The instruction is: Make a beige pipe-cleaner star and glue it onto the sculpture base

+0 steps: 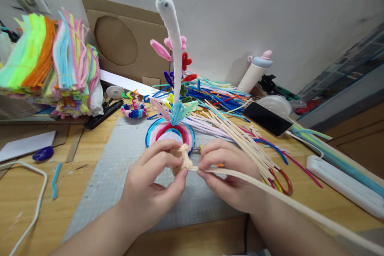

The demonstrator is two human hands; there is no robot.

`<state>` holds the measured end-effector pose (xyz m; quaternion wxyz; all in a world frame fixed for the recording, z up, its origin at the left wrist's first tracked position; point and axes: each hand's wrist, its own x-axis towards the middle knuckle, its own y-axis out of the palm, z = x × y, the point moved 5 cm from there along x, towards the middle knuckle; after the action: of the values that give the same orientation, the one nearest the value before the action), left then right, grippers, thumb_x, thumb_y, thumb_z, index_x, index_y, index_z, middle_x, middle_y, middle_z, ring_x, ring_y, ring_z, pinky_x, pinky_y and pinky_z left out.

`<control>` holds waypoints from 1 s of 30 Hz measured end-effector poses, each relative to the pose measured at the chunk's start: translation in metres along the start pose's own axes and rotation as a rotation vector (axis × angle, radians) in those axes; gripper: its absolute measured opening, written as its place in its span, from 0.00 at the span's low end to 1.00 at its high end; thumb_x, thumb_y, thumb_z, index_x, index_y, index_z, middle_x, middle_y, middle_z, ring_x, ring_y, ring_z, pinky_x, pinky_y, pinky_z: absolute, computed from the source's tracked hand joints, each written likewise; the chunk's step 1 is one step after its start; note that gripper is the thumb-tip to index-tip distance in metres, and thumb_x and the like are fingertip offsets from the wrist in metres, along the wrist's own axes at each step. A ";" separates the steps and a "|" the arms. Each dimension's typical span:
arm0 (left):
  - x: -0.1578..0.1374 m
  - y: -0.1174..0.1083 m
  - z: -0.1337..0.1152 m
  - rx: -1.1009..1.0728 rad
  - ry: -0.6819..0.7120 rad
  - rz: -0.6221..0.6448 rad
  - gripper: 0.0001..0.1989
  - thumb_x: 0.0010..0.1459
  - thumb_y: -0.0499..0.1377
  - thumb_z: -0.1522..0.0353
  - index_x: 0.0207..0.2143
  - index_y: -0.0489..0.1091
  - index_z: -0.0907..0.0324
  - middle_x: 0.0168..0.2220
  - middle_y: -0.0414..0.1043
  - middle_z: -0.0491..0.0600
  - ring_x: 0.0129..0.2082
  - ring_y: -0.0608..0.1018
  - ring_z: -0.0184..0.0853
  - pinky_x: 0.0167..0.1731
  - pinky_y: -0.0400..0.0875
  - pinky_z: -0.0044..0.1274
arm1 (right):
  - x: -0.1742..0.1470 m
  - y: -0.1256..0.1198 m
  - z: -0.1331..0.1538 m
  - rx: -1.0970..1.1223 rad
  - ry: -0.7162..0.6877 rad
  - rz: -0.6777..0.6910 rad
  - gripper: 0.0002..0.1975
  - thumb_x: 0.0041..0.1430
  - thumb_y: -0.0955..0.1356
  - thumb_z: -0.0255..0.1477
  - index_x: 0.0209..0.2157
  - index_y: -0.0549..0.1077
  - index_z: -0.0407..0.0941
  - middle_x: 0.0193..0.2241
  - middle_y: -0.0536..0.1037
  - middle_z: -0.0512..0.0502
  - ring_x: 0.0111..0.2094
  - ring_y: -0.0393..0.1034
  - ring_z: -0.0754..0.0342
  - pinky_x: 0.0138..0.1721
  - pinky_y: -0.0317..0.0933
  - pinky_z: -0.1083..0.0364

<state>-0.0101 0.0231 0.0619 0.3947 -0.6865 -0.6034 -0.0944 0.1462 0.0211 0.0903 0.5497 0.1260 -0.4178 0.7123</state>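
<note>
My left hand (pixel 153 178) pinches a small bent frame of cream pipe cleaner (pixel 186 159) between thumb and fingers. From its lower corner a long cream strand (pixel 279 189) runs right and leaves the view at the lower right. My right hand (pixel 229 174) pinches that strand close to the bent part. Just behind my hands stands a pipe cleaner ornament: a tall white stem (pixel 177 48) with coloured petals, pastel butterfly shapes (pixel 177 112) and a round striped base (pixel 150 134). My fingers partly cover the base.
A grey cutting mat (pixel 99 192) lies under my hands. Loose cream pipe cleaners (pixel 237 136) and blue ones (pixel 216 98) lie behind. Bundled pipe cleaners (pixel 30 56) stand at left. A phone (pixel 268 118), a power strip (pixel 345 186) and a white bottle (pixel 255 73) are at right.
</note>
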 end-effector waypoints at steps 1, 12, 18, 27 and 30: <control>0.000 0.000 0.000 0.001 0.004 0.002 0.12 0.50 0.60 0.81 0.33 0.67 0.58 0.44 0.69 0.50 0.42 0.75 0.32 0.44 0.69 0.24 | 0.000 0.000 -0.001 0.004 0.010 0.000 0.09 0.51 0.68 0.17 0.32 0.71 0.44 0.30 0.73 0.46 0.33 0.71 0.55 0.35 0.66 0.56; 0.001 -0.001 -0.002 0.008 -0.011 0.009 0.10 0.49 0.59 0.80 0.32 0.67 0.57 0.42 0.70 0.49 0.42 0.75 0.33 0.42 0.70 0.24 | -0.001 -0.001 -0.007 0.049 0.053 0.047 0.08 0.52 0.68 0.18 0.32 0.71 0.45 0.30 0.74 0.47 0.34 0.70 0.53 0.36 0.67 0.54; 0.002 0.000 -0.001 0.051 -0.031 0.003 0.09 0.50 0.59 0.79 0.31 0.67 0.57 0.41 0.70 0.48 0.42 0.75 0.33 0.42 0.69 0.24 | -0.002 -0.002 -0.003 0.001 -0.049 0.049 0.10 0.50 0.69 0.18 0.34 0.73 0.45 0.30 0.75 0.45 0.34 0.72 0.53 0.37 0.67 0.55; 0.002 0.001 -0.003 0.017 -0.022 0.036 0.09 0.50 0.59 0.79 0.31 0.67 0.57 0.41 0.71 0.49 0.42 0.75 0.32 0.43 0.69 0.23 | 0.000 -0.004 -0.005 -0.006 0.009 0.012 0.09 0.50 0.69 0.16 0.31 0.72 0.44 0.29 0.75 0.47 0.32 0.71 0.56 0.35 0.66 0.57; 0.002 0.001 -0.003 0.004 -0.009 0.047 0.09 0.50 0.59 0.80 0.31 0.67 0.57 0.41 0.71 0.49 0.41 0.75 0.33 0.41 0.70 0.23 | -0.001 -0.004 -0.008 0.022 0.041 0.024 0.10 0.50 0.69 0.16 0.32 0.72 0.45 0.30 0.75 0.48 0.35 0.70 0.55 0.37 0.65 0.56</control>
<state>-0.0073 0.0228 0.0652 0.3954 -0.7001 -0.5891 -0.0808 0.1522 0.0259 0.0864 0.5480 0.1124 -0.4000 0.7260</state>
